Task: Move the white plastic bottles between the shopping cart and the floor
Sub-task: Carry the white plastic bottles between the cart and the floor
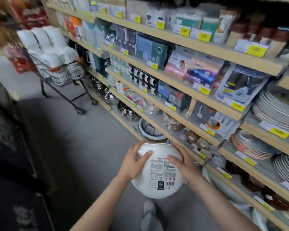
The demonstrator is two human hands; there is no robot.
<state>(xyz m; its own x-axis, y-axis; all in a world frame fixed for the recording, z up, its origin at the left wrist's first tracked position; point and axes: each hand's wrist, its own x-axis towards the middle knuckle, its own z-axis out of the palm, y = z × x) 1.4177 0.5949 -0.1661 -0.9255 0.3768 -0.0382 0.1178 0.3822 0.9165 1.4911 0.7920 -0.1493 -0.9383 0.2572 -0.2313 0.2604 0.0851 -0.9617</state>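
Holding one white bottle (158, 169) between both hands, out in front at about waist height, above the grey floor (83, 147). Left hand (133, 162) wrapped on the near-left side, thumb laid across the upper face; right hand (182, 161) clamped on the right side, thumb resting just above the printed label (163, 172). Hands apart, bottle filling the gap between them, label turned up toward the camera.

Ahead and to the left of the hands, well apart: wire cart (63, 72) piled with more white bottles (45, 42), parked against the shelving. Directly right of the hands: long shelves (182, 90) of packaged goods, with stacked plates (277, 110) further right and bowls lower down. Below the hands, a shoe (148, 209) on the floor.

Probably bulky and fairly heavy if full, judging by the two-handed hold; cannot tell the fill level. Smooth rounded plastic, likely slippery, walls apt to flex a little under squeeze. Best taken as now, palms opposed on the widest part, or one hand beneath for support when lowering. Neck and cap not clearly visible. Edges of the view blurred.
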